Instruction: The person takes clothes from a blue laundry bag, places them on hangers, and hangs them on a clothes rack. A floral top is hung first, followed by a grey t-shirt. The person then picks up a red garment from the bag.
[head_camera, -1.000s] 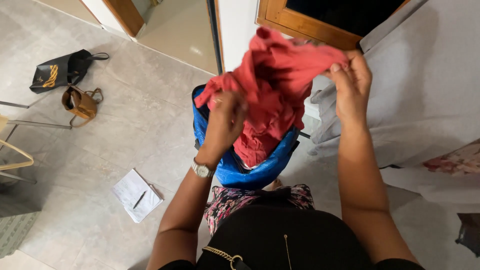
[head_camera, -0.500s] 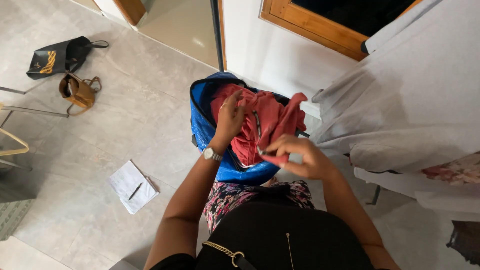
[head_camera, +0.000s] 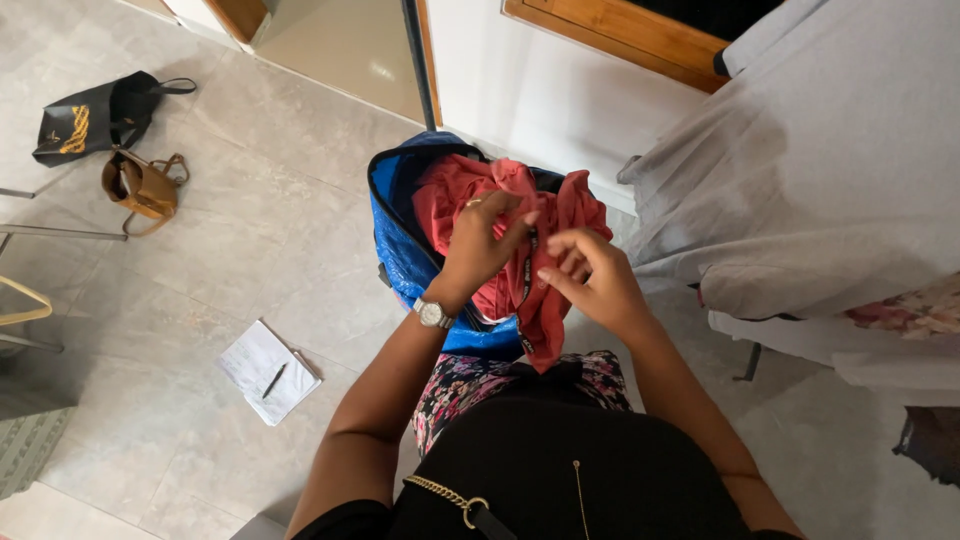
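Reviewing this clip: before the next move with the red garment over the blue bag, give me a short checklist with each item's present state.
1. Left hand gripping the red garment: ok.
2. Right hand pinching the garment's edge: ok.
3. Blue bag mouth open beneath: ok.
4. Garment free of the bag: not ok, its bulk lies inside.
5. Grey cloth apart from the garment: ok.
6. Other contents under the garment: cannot tell.

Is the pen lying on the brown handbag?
No, the pen lies on the white notepad on the floor, apart from the brown handbag.
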